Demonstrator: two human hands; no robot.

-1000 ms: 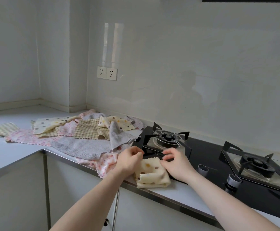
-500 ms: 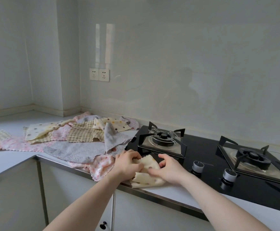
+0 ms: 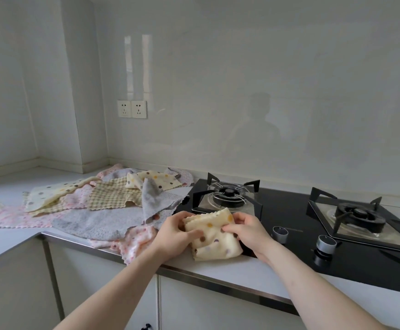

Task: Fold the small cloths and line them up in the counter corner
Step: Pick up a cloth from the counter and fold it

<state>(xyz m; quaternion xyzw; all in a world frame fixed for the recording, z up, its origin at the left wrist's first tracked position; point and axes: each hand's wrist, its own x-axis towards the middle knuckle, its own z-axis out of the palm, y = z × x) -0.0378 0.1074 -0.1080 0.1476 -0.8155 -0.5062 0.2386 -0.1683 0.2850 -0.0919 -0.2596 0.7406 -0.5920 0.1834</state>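
Both hands hold one cream dotted cloth (image 3: 214, 236) at the front edge of the white surface (image 3: 230, 270), just beside the black gas hob (image 3: 289, 225). The left hand (image 3: 174, 234) grips the cloth from the left side, its fingers (image 3: 194, 233) curled over the folded layers. The right hand (image 3: 247, 228) grips the right side, with the fingers bent on the top of the cloth and the thumb near the upper edge. The cloth is folded in several layers and its zigzag edge stands up a little at the back. To the left, a loose pile of cloths (image 3: 103, 203) lies spread over the surface toward the corner: pink, grey, checked and dotted ones, overlapping each other. One pink cloth (image 3: 134, 241) hangs a little over the front edge. Two knobs (image 3: 280, 233) sit on the hob near the right hand.
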